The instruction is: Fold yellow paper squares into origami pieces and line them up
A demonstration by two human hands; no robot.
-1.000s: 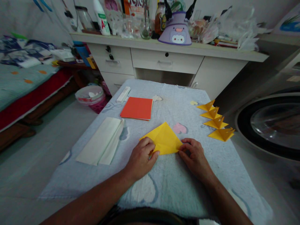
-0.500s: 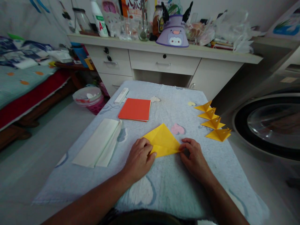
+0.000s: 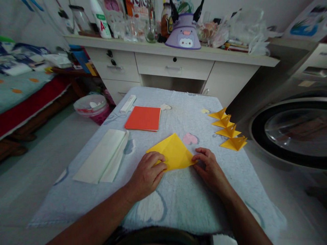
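A yellow folded sheet of paper (image 3: 176, 151) lies on the cloth-covered table, one corner pointing away from me. My left hand (image 3: 149, 170) is closed on its left part, with thumb and fingers at the near edge. At the right corner, my right hand (image 3: 206, 166) pinches the paper between thumb and fingertips. Behind the sheet and to the left is a stack of red-orange paper squares (image 3: 143, 118). Several folded yellow paper pieces (image 3: 233, 143) stand in a row toward the right edge of the table.
A folded white cloth or paper (image 3: 102, 156) lies at the left of the table (image 3: 178, 211), with a small white box (image 3: 128, 104) behind it. Beyond stands a white cabinet (image 3: 173, 68) with a purple visor (image 3: 184, 34). A washing machine (image 3: 293, 126) is at the right.
The view has shifted slightly, so most things appear a little further left. My left thumb and fingers have drawn closer together at the paper's near edge. My right hand still pinches the right corner.
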